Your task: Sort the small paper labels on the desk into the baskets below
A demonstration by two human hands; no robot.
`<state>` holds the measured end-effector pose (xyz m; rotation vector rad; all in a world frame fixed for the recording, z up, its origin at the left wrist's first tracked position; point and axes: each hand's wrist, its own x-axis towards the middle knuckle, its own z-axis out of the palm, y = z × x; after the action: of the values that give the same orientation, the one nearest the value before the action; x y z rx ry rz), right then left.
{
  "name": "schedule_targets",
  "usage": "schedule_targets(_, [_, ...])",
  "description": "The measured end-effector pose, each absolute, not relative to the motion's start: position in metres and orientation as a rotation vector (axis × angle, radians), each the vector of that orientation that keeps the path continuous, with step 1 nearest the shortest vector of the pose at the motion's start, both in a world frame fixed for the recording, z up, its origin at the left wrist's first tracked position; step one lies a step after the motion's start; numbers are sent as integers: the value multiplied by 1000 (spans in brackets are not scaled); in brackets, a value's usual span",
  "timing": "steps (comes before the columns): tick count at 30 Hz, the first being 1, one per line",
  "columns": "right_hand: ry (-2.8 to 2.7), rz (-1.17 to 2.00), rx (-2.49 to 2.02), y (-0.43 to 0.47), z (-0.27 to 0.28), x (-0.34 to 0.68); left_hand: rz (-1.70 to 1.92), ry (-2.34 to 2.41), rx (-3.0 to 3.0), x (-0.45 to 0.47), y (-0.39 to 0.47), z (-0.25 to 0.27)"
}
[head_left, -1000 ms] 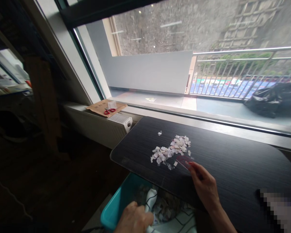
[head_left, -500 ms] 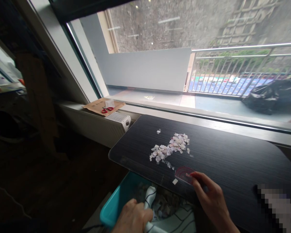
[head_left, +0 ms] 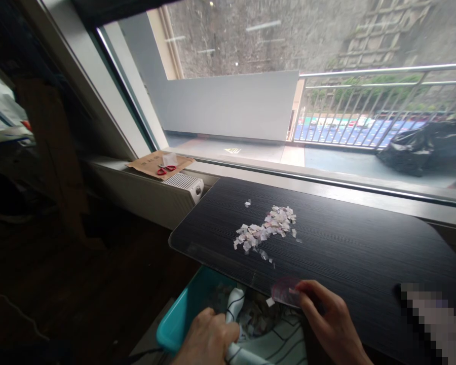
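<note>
My right hand (head_left: 329,314) pinches a clear, pink-marked protractor (head_left: 283,290) at the table's front edge. Its straight side is turned toward me, and a single white paper scrap (head_left: 270,302) lies beside its left end. Farther back on the dark table is a loose pile of small paper scraps (head_left: 264,230). Below the edge, my left hand (head_left: 209,334) is closed on a pale cloth (head_left: 235,304) with dark lines, bunched over a turquoise bin (head_left: 180,314). Many paper scraps lie inside this bin, partly hidden by the hand and cloth.
The dark table (head_left: 365,243) runs along a large window. At the left, a radiator (head_left: 188,185) carries a brown envelope (head_left: 148,163) and red-handled scissors (head_left: 166,170). A blurred-out object (head_left: 437,319) lies on the table's right side. A stray scrap (head_left: 248,203) sits behind the pile.
My right hand has drawn the protractor toward me to the table's front edge, and the single scrap has moved with it. My left hand stays on the cloth.
</note>
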<state>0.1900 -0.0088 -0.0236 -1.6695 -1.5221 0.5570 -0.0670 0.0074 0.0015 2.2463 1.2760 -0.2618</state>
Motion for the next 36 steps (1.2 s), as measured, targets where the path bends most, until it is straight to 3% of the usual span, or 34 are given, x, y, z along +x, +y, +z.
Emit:
schedule_targets(15, [-1478,464,-1658,-5,-27,190,-199,1269,2395,-59,-5,-1])
schedule_targets(25, [-1579,316,-1578,15,-29,193,-585,840,2717,-25,7,-19])
schedule_targets(36, [-1574,345,-1648,17,-26,193,-600,831,2702,-24,9,-14])
